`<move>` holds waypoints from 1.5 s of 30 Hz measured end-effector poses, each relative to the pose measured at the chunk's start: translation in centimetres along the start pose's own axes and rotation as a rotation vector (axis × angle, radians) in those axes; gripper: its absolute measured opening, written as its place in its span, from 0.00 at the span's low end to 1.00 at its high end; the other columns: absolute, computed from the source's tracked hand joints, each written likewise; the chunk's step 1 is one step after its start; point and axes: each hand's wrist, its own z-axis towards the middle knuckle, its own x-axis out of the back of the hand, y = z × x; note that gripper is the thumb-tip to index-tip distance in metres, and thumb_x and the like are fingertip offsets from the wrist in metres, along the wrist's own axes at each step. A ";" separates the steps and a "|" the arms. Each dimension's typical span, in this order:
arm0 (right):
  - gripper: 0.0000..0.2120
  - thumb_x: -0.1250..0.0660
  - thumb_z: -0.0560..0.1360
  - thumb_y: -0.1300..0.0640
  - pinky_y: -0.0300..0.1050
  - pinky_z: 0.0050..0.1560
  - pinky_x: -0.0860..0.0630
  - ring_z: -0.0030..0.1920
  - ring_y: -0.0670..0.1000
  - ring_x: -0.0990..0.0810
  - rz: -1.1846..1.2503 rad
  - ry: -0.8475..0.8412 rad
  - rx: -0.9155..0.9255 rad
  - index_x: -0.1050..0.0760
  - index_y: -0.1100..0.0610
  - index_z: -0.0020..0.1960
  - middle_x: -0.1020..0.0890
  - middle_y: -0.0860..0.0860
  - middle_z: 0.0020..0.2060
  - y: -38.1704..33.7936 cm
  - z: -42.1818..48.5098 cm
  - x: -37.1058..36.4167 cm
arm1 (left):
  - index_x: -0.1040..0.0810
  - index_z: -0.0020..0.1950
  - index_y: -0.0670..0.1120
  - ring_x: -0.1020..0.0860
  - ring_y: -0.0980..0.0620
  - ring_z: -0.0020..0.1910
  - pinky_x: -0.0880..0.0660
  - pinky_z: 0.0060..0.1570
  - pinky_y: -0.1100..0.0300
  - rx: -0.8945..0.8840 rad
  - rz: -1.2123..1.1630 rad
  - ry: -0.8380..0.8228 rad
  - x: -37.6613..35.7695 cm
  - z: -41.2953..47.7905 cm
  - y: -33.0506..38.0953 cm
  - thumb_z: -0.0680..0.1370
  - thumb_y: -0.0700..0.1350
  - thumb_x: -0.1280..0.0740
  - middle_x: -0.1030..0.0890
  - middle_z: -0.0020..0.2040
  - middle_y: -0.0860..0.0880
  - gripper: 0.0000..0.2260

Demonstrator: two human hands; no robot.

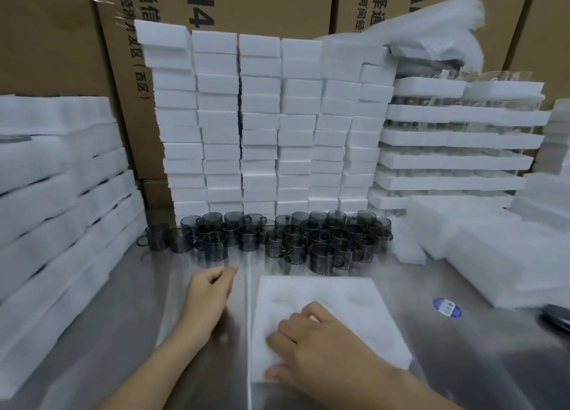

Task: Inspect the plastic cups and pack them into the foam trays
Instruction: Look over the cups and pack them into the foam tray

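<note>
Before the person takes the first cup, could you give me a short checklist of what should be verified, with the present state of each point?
1. Foam tray lies flat on the table: ok.
2. Right hand rests on the tray: ok.
3. Tray holds no cup: ok.
4. Left hand holds nothing: ok.
5. Cups stand upright just beyond the left hand: ok.
6. Cups free of flaws: cannot tell, picture too blurred.
</note>
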 end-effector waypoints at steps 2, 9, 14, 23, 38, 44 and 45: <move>0.19 0.40 0.78 0.34 0.40 0.49 0.22 0.38 0.43 0.22 0.073 0.017 -0.011 0.18 0.44 0.44 0.22 0.41 0.36 0.0 1.4 0.7 | 0.31 0.28 0.48 0.33 0.52 0.28 0.35 0.34 0.56 0.000 -0.027 -0.026 0.7 0.6 0.1 0.85 0.48 0.32 0.33 0.27 0.49 0.25; 0.25 0.48 0.85 0.35 0.48 0.69 0.33 0.55 0.51 0.23 0.247 -0.165 -0.019 0.22 0.51 0.63 0.21 0.48 0.52 -2.4 5.6 0.4 | 0.19 0.48 0.49 0.20 0.54 0.46 0.24 0.47 0.61 -0.052 -0.032 -0.098 2.6 1.4 0.3 0.77 0.58 0.30 0.17 0.46 0.52 0.13; 0.22 0.46 0.83 0.29 0.42 0.65 0.35 0.55 0.39 0.26 0.547 0.075 -0.315 0.24 0.40 0.64 0.23 0.36 0.52 3.3 3.4 0.5 | 0.17 0.59 0.54 0.18 0.58 0.58 0.26 0.60 0.63 -0.057 0.003 -0.161 2.1 1.2 0.3 0.78 0.53 0.28 0.15 0.56 0.58 0.11; 0.08 0.31 0.81 0.41 0.52 0.57 0.19 0.48 0.47 0.17 1.097 -0.079 -0.872 0.18 0.43 0.56 0.15 0.43 0.48 10.2 -2.1 -6.1 | 0.18 0.42 0.50 0.23 0.49 0.41 0.30 0.45 0.55 -0.023 0.065 -0.240 2.2 1.2 1.0 0.75 0.49 0.30 0.20 0.42 0.41 0.05; 0.19 0.38 0.84 0.41 0.39 0.35 0.35 0.37 0.40 0.27 0.480 -0.094 -0.867 0.34 0.34 0.74 0.27 0.42 0.34 11.9 -3.5 -9.5 | 0.43 0.29 0.54 0.46 0.56 0.30 0.48 0.29 0.59 -0.024 -0.030 0.227 3.4 2.4 -0.2 0.78 0.33 0.33 0.45 0.29 0.55 0.27; 0.18 0.25 0.76 0.44 0.52 0.50 0.26 0.51 0.54 0.25 0.308 0.170 -0.917 0.21 0.48 0.63 0.24 0.46 0.49 10.9 -3.2 -8.2 | 0.42 0.31 0.50 0.45 0.54 0.31 0.49 0.32 0.56 -0.039 -0.022 0.239 3.4 2.4 -0.2 0.78 0.33 0.32 0.44 0.30 0.51 0.25; 0.23 0.25 0.76 0.42 0.54 0.57 0.26 0.56 0.55 0.26 0.314 0.138 -0.935 0.23 0.49 0.68 0.23 0.48 0.54 10.9 -3.3 -8.1 | 0.42 0.31 0.51 0.45 0.54 0.32 0.49 0.33 0.56 -0.050 -0.012 0.230 3.4 2.4 -0.2 0.78 0.33 0.32 0.44 0.30 0.52 0.25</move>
